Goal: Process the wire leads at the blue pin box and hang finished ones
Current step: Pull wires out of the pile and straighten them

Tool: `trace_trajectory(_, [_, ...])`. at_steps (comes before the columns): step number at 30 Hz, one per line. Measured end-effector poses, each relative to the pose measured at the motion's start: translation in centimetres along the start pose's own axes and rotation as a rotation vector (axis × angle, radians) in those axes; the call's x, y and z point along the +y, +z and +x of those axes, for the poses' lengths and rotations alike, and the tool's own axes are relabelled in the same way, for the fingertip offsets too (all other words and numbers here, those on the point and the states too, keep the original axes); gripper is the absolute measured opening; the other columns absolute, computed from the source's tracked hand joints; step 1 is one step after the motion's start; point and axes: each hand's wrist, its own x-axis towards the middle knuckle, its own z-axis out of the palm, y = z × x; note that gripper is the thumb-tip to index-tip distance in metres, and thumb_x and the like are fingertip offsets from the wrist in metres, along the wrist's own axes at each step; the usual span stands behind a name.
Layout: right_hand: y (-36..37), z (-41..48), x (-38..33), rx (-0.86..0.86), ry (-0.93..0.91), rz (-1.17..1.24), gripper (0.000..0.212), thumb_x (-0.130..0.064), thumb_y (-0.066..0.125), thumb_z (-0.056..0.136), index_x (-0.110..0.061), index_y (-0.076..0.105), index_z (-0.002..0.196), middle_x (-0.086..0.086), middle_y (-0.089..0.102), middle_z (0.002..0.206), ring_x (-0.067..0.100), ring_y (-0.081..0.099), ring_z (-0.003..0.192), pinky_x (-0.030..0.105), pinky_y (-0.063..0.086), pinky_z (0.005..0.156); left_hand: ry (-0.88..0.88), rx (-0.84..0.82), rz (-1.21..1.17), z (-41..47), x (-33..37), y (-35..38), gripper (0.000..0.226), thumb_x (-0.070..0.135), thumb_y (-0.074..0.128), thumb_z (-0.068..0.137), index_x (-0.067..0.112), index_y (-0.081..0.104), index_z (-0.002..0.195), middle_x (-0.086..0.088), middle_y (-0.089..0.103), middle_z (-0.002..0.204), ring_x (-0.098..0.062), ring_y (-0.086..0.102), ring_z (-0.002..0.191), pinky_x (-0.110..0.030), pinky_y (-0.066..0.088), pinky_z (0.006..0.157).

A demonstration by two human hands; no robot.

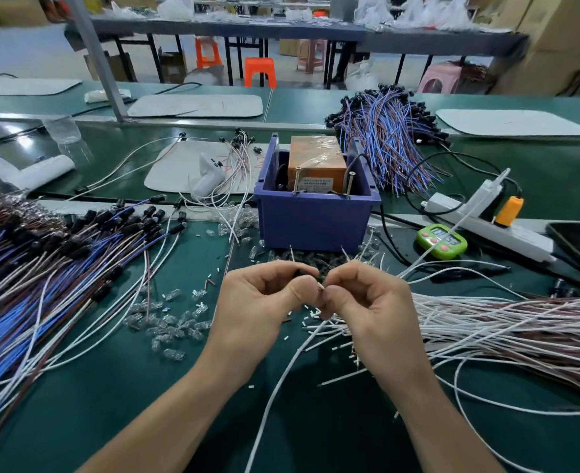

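Plainly both hands have met over the near middle of the worktop (316, 438), a little short of the blue pin box (312, 220). The left hand (264, 295) and the right hand (367, 298) each have a narrow grip, thumb against forefinger. Between them they pinch the bare tip of one white wire lead (281, 380), whose tail runs down toward the near edge. Whether the left hand also holds a small part I cannot tell. Held that close together, the fingers look to be twisting or straightening the strands, so I judge the lead is being prepared and has not yet gone to the box.

The box faces the person, with two upright screws (297, 180) at its near wall and an orange block (316, 158) behind them, so a tip can be offered up without a long reach. A bundle of white and brown leads (503, 329) fans in from the right edge, ends toward the right hand, ready to draw from. Blue and brown leads with black caps (43, 268) lie heaped along the left edge, apart from it. Clear bulbs (169, 322) lie scattered beside the left wrist.
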Motion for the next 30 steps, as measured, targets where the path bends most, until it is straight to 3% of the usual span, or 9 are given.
trace_trajectory(4, [0.4, -0.4, 0.5, 0.037, -0.022, -0.085, 0.013, -0.013, 0.064, 0.085, -0.020, 0.062, 0.074, 0.004, 0.060, 0.063, 0.026, 0.055, 0.061, 0.044, 0.047, 0.057, 0.002, -0.020, 0.055, 0.0, -0.3, 0.1, 0.011, 0.019, 0.080, 0.074, 0.025, 0.084, 0.083, -0.003, 0.076, 0.070, -0.009, 0.066, 0.063, -0.020, 0.053, 0.061])
trace_trajectory(11, [0.9, -0.7, 1.0, 0.062, -0.046, -0.123, 0.015, -0.012, 0.066, 0.086, -0.020, 0.060, 0.075, 0.006, 0.056, 0.066, 0.027, 0.050, 0.063, 0.047, 0.043, 0.058, 0.029, -0.050, 0.090, 0.1, -0.5, -0.2, 0.011, 0.017, 0.081, 0.072, 0.020, 0.084, 0.083, -0.004, 0.075, 0.070, -0.009, 0.065, 0.063, -0.020, 0.052, 0.061])
trace_trajectory(20, [1.1, -0.6, 1.1, 0.041, 0.005, -0.089, 0.012, -0.017, 0.061, 0.089, -0.024, 0.062, 0.080, 0.003, 0.060, 0.070, 0.031, 0.056, 0.069, 0.055, 0.050, 0.064, 0.023, -0.033, 0.079, 0.0, -0.5, -0.3, 0.011, 0.012, 0.084, 0.072, 0.017, 0.083, 0.082, -0.004, 0.075, 0.068, -0.007, 0.065, 0.059, -0.018, 0.052, 0.059])
trace_trajectory(22, [1.2, -0.6, 1.0, 0.055, 0.012, -0.098, 0.012, -0.018, 0.061, 0.091, -0.025, 0.063, 0.081, -0.002, 0.061, 0.071, 0.023, 0.057, 0.068, 0.049, 0.052, 0.064, 0.000, -0.002, 0.011, 0.0, -0.5, 0.1, 0.015, 0.000, 0.085, 0.076, 0.015, 0.083, 0.080, -0.004, 0.075, 0.067, -0.007, 0.065, 0.057, -0.016, 0.051, 0.057])
trace_trajectory(24, [1.2, -0.6, 0.9, 0.077, -0.031, -0.153, 0.012, -0.019, 0.062, 0.091, -0.026, 0.063, 0.083, -0.007, 0.063, 0.073, 0.010, 0.058, 0.067, 0.031, 0.050, 0.062, -0.025, 0.028, -0.042, 0.0, -0.5, 0.4, 0.019, -0.003, 0.081, 0.080, 0.016, 0.083, 0.077, -0.006, 0.074, 0.066, -0.007, 0.064, 0.055, -0.016, 0.050, 0.056])
trace_trajectory(25, [1.2, -0.6, 0.9, 0.090, -0.057, -0.184, 0.012, -0.018, 0.062, 0.091, -0.027, 0.063, 0.083, -0.008, 0.064, 0.074, 0.012, 0.060, 0.068, 0.026, 0.049, 0.063, -0.035, 0.033, -0.064, -0.1, -0.4, 0.5, 0.018, -0.001, 0.080, 0.080, 0.016, 0.083, 0.077, -0.006, 0.074, 0.066, -0.007, 0.063, 0.054, -0.017, 0.050, 0.055])
trace_trajectory(30, [1.4, -1.0, 0.9, 0.136, -0.067, -0.238, 0.014, -0.016, 0.062, 0.090, -0.027, 0.061, 0.082, -0.007, 0.061, 0.072, 0.013, 0.056, 0.066, 0.023, 0.045, 0.059, -0.025, 0.005, -0.056, -0.2, -0.6, 0.6, 0.022, -0.004, 0.080, 0.080, 0.017, 0.083, 0.077, -0.004, 0.074, 0.065, -0.005, 0.063, 0.054, -0.015, 0.049, 0.055])
